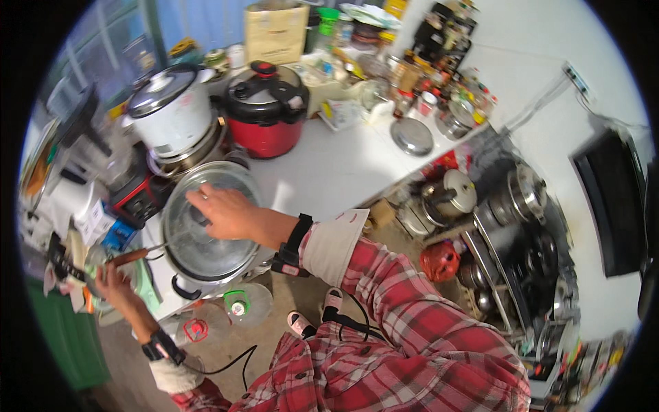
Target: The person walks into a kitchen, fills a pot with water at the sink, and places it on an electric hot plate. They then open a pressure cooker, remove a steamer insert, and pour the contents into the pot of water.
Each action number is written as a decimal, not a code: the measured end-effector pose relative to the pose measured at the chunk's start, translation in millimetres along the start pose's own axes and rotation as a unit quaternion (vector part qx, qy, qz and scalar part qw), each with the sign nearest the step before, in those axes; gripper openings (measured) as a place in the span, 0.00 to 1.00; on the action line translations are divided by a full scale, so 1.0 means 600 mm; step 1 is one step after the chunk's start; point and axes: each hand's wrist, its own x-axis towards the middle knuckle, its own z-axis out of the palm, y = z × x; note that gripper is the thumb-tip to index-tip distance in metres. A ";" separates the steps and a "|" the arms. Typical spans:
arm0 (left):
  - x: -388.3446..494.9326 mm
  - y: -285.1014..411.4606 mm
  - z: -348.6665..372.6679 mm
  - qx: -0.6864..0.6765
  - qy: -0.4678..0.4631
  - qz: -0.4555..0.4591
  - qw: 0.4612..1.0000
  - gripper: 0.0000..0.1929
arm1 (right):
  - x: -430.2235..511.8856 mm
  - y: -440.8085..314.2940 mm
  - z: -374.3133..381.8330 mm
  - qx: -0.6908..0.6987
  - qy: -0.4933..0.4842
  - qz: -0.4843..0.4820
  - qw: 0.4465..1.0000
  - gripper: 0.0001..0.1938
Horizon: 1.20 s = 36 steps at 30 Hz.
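Observation:
My right hand (226,211) is over the middle of a glass lid (211,252) on a wide pot (206,288), its fingers closed around the dark knob, which they mostly hide. The pot stands at the near left edge of the white counter. To the left, my left hand (116,288) holds a utensil by its brown wooden handle (128,257); the thin metal shaft points right, across the lid's left side. Beyond the pot are a white electric cooker (172,116) with a glass lid and a red pressure cooker (265,123) with a black lid.
A red and black blender base (138,198) and a blue box (119,234) are left of the pot. A round metal lid (412,136) lies on the white counter (319,175). Large plastic bottles (249,304) stand on the floor below. Jars crowd the back; metal pots fill a rack at right.

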 end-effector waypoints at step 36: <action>-1.088 -0.028 0.804 -0.015 -0.544 -0.280 0.791 0.04 | -1.448 0.510 -0.742 0.315 0.271 0.558 0.718 0.13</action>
